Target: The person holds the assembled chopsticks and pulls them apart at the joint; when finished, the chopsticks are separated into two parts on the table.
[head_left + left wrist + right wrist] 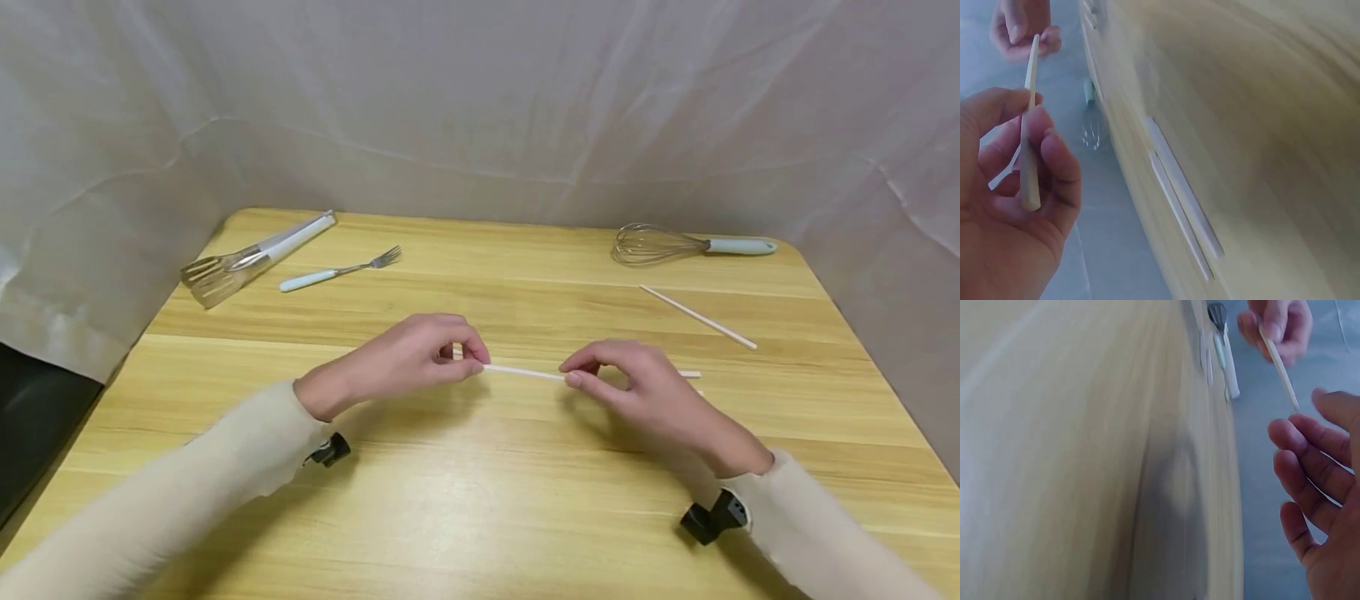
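Note:
My left hand pinches a slim pale stick, which looks like a chopstick, between thumb and fingers above the table. Its thicker end lies toward the palm in the left wrist view. The thin far end reaches my right hand. In the right wrist view that end meets the right fingertips, with the thumb held a little apart. A similar stick lies slanted at the right. Another stick's end shows past the right hand. Two sticks lie side by side in the left wrist view.
Metal tongs with white handles lie at the back left of the wooden table. Beside them is a fork with a pale handle. A whisk lies at the back right. Grey cloth hangs behind the table.

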A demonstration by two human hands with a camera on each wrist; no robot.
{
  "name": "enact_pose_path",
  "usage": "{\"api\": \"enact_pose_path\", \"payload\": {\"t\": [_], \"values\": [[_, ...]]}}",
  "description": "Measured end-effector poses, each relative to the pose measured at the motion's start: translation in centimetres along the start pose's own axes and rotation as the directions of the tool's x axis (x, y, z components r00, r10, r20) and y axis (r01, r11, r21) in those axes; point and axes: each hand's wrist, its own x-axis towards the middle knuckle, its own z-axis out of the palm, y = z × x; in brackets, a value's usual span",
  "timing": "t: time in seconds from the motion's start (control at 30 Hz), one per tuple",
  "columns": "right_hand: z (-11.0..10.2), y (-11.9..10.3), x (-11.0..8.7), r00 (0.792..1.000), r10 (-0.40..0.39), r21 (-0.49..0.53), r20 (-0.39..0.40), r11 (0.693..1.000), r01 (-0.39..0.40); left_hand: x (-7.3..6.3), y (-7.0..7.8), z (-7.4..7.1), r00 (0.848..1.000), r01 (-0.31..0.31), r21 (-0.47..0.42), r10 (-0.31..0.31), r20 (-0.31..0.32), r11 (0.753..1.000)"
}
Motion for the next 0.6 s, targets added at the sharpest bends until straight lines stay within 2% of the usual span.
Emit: {"api": "enact_pose_path", "payload": {"t": [0.23,0.43,0.6], "values": [[0.7,-0.5,0.1,0.999,-0.012,0.008,0.043,1.0,0.012,0.4,0.5,0.9,1.0,0.014,0.019,-0.014,-0.024,1.0],[0.0,-0.1,-0.5,0.998,0.057,0.011,-0.003,0.998,-0.057,-0.1,-0.1,0.6,0.993,0.099,-0.005,-0.099,-0.058,0.995],[-0.1,0.3,-0.9,0.998,0.057,0.012,-0.042,0.998,-0.056,-0.3,-0.6,0.4,0.989,0.114,-0.01,-0.115,-0.089,0.993]]}}
